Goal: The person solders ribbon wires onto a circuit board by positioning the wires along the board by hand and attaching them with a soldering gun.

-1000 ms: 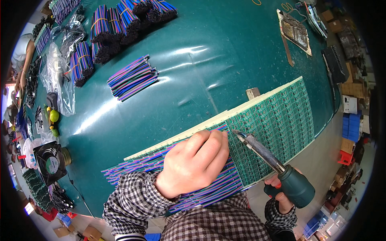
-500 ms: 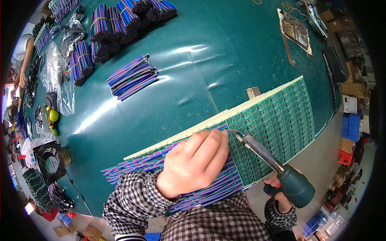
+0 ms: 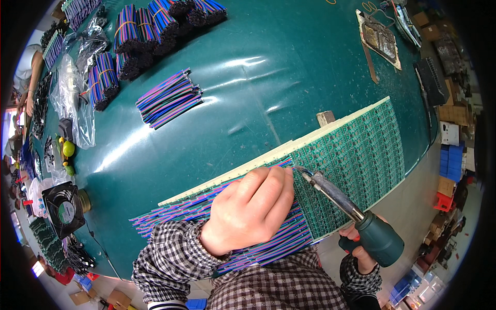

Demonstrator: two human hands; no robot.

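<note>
My right hand (image 3: 360,248) grips the green handle of a soldering gun (image 3: 336,194), its metal barrel slanting up and left. The tip meets a green circuit board panel (image 3: 351,155) close to my left fingertips. My left hand (image 3: 250,209) is closed, pinching a wire end at the panel; the fingers cover most of that wire. Many blue, pink and black wires (image 3: 279,240) lie in rows over the panel's left part, reaching out below and left of my left hand. A pale strip (image 3: 232,172) runs along the panel's far edge.
A loose pile of wires (image 3: 170,98) lies beyond the panel, with banded wire bundles (image 3: 129,31) at the far left. A small fan (image 3: 64,211) stands at the left. A small block (image 3: 325,119) touches the panel's far edge. A stained tray (image 3: 380,39) lies far right. Another person's arm (image 3: 33,77) shows at far left.
Almost nothing differs. The soldering gun and both my hands hold nearly the same places, the tip still by my left fingertips.
</note>
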